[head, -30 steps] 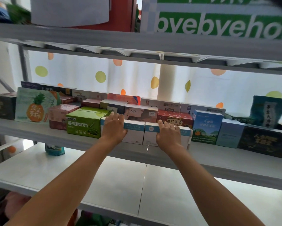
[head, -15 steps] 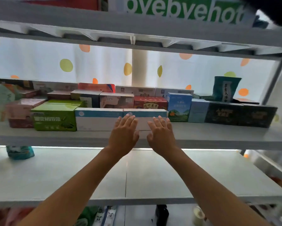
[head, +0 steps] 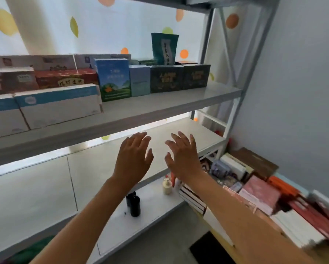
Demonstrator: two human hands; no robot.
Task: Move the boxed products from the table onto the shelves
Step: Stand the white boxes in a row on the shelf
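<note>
My left hand and my right hand hover side by side in front of the lower shelf, fingers spread, holding nothing. Above them, the upper shelf carries two white boxes with a blue band, a red box, a tall blue box, a pale blue box and two dark boxes. At the lower right, several boxed products lie stacked on a table beside the rack.
The lower shelf is a bare white board. Below it, a dark bottle and a cream bottle stand on the lowest shelf. A green pouch stands at the back. A grey wall closes the right.
Both hands have come off the white-and-blue boxes and dropped below the upper shelf's edge. The view has swung right and down, bringing the table's boxes into sight.
</note>
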